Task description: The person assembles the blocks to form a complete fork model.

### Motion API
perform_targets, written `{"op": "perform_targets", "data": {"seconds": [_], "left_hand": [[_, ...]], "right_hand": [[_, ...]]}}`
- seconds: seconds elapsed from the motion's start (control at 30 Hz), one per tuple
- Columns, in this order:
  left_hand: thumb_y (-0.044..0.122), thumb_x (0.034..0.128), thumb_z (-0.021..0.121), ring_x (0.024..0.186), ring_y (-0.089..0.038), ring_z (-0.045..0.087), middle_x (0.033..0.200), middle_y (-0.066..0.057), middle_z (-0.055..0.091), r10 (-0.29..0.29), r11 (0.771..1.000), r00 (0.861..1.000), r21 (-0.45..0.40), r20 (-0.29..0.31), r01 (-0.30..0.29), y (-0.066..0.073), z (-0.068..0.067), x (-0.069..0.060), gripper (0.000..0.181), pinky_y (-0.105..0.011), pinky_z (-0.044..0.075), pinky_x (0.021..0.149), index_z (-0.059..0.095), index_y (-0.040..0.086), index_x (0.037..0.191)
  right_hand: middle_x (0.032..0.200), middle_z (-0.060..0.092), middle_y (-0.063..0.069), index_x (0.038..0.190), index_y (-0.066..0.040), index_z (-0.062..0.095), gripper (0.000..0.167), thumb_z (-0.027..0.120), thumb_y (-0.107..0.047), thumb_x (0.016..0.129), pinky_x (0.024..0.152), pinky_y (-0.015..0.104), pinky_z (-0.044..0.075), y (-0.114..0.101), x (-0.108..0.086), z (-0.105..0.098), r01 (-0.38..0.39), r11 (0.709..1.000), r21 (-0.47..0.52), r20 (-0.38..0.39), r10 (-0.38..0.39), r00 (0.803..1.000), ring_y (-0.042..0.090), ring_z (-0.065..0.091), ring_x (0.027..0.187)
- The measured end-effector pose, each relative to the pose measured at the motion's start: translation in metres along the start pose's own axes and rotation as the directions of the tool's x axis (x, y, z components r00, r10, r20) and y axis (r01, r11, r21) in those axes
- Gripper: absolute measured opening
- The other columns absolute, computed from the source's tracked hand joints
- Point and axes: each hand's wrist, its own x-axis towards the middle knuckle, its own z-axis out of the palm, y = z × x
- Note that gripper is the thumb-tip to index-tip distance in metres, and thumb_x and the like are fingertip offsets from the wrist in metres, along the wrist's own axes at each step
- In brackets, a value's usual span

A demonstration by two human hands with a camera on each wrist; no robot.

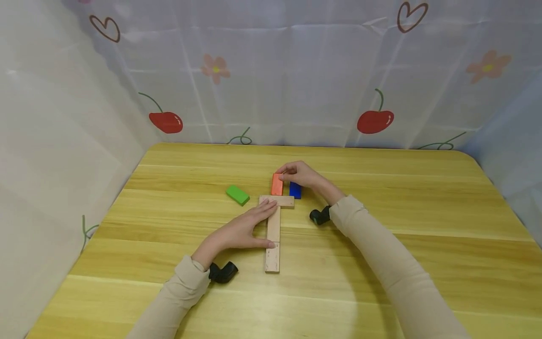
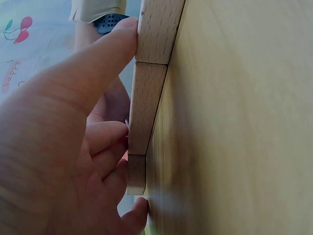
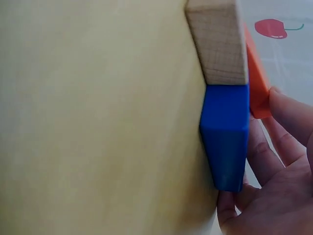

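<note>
My right hand (image 1: 301, 174) pinches an orange block (image 1: 277, 185) between thumb and fingers, at the far side of a crosswise plain wooden block (image 1: 287, 202). Just right of the orange one lies a blue block (image 1: 295, 191); in the right wrist view, the blue block (image 3: 226, 132) appears against the plain block's end. Two more plain blocks, one upper (image 1: 274, 226) and one lower (image 1: 273, 261), run end to end toward me, forming a T with the crosswise piece. My left hand (image 1: 239, 230) rests its extended fingers on the crosswise block, its thumb near the lower seam.
A green block (image 1: 238, 195) lies apart to the left on the wooden table (image 1: 169, 212). Black wrist devices sit at the left wrist (image 1: 223, 273) and right wrist (image 1: 319, 216). A printed curtain (image 1: 288, 84) hangs behind the table's far edge.
</note>
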Motion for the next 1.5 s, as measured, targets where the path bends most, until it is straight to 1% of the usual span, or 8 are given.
{"op": "perform_targets", "data": {"seconds": [0.2, 0.6, 0.9, 1.07, 1.17, 1.27, 1.33, 1.5], "left_hand": [[0.054, 0.0813, 0.065, 0.139, -0.01, 0.002, 0.155, 0.001, 0.009, 0.002, 1.0, 1.0, 0.003, -0.003, -0.002, -0.001, 0.001, 0.001, 0.093, -0.033, 0.013, 0.11, 0.02, 0.01, 0.15], [0.05, 0.0818, 0.067, 0.139, -0.013, 0.004, 0.155, -0.002, 0.01, 0.01, 1.0, 1.0, -0.014, -0.013, -0.01, -0.001, 0.0, 0.0, 0.092, -0.037, 0.015, 0.11, 0.021, 0.009, 0.15], [0.05, 0.0818, 0.067, 0.139, -0.014, 0.004, 0.155, -0.002, 0.011, 0.007, 1.0, 1.0, -0.014, -0.002, -0.007, -0.001, 0.002, 0.0, 0.092, -0.037, 0.014, 0.11, 0.021, 0.008, 0.149], [0.051, 0.0819, 0.067, 0.139, -0.013, 0.004, 0.155, -0.002, 0.011, 0.0, 1.0, 1.0, -0.01, 0.003, 0.0, -0.001, 0.004, 0.001, 0.092, -0.036, 0.013, 0.11, 0.02, 0.008, 0.15], [0.051, 0.0819, 0.066, 0.139, -0.013, 0.004, 0.155, -0.001, 0.011, -0.002, 1.0, 1.0, -0.007, 0.005, 0.002, -0.001, 0.005, 0.002, 0.092, -0.035, 0.013, 0.11, 0.02, 0.008, 0.15], [0.051, 0.0818, 0.067, 0.139, -0.012, 0.004, 0.155, -0.002, 0.01, -0.004, 1.0, 1.0, -0.009, 0.003, 0.004, 0.0, 0.005, 0.001, 0.092, -0.034, 0.013, 0.11, 0.02, 0.008, 0.15], [0.052, 0.0818, 0.066, 0.139, -0.012, 0.004, 0.155, -0.002, 0.01, -0.007, 1.0, 1.0, -0.009, -0.001, 0.007, 0.0, 0.004, 0.0, 0.093, -0.035, 0.013, 0.11, 0.02, 0.009, 0.15], [0.053, 0.0827, 0.064, 0.139, -0.013, 0.006, 0.155, 0.001, 0.011, -0.009, 0.999, 0.999, -0.032, -0.034, 0.007, 0.002, -0.004, -0.003, 0.09, -0.035, 0.014, 0.11, 0.02, 0.012, 0.15]], "right_hand": [[0.109, 0.063, 0.014, 0.116, 0.003, 0.064, 0.027, 0.059, -0.01, 0.093, 0.086, 0.034, 0.045, -0.001, -0.001, 0.003, 0.0, 0.998, -0.062, -0.018, -0.001, 1.0, 0.025, 0.056, 0.098], [0.096, 0.061, 0.009, 0.106, -0.002, 0.063, 0.021, 0.067, -0.012, 0.088, 0.075, 0.033, 0.046, -0.004, -0.001, 0.011, 0.027, 0.981, -0.195, -0.056, -0.038, 0.998, 0.023, 0.054, 0.083], [0.096, 0.061, 0.006, 0.108, -0.005, 0.064, 0.021, 0.066, -0.013, 0.089, 0.075, 0.031, 0.046, -0.001, -0.002, 0.017, 0.026, 0.98, -0.199, -0.068, -0.041, 0.997, 0.021, 0.055, 0.084], [0.1, 0.06, 0.01, 0.111, -0.003, 0.062, 0.026, 0.066, -0.015, 0.089, 0.078, 0.034, 0.046, -0.001, -0.006, 0.017, 0.03, 0.982, -0.188, -0.077, -0.045, 0.996, 0.024, 0.054, 0.087], [0.111, 0.058, 0.014, 0.12, -0.001, 0.059, 0.035, 0.066, -0.018, 0.089, 0.085, 0.038, 0.044, -0.001, -0.012, 0.015, 0.047, 0.978, -0.201, -0.096, -0.067, 0.993, 0.028, 0.053, 0.098], [0.122, 0.054, 0.018, 0.127, 0.001, 0.054, 0.043, 0.065, -0.02, 0.09, 0.093, 0.043, 0.041, -0.005, -0.022, 0.012, 0.092, 0.965, -0.246, -0.114, -0.123, 0.986, 0.032, 0.049, 0.11], [0.126, 0.052, 0.019, 0.129, 0.001, 0.052, 0.045, 0.064, -0.02, 0.091, 0.096, 0.045, 0.038, -0.011, -0.033, 0.012, 0.122, 0.952, -0.282, -0.117, -0.16, 0.98, 0.033, 0.046, 0.116], [0.13, 0.051, 0.016, 0.131, -0.002, 0.052, 0.046, 0.063, -0.023, 0.091, 0.097, 0.046, 0.037, -0.027, -0.067, 0.022, 0.132, 0.932, -0.337, -0.121, -0.182, 0.976, 0.032, 0.045, 0.12]]}}
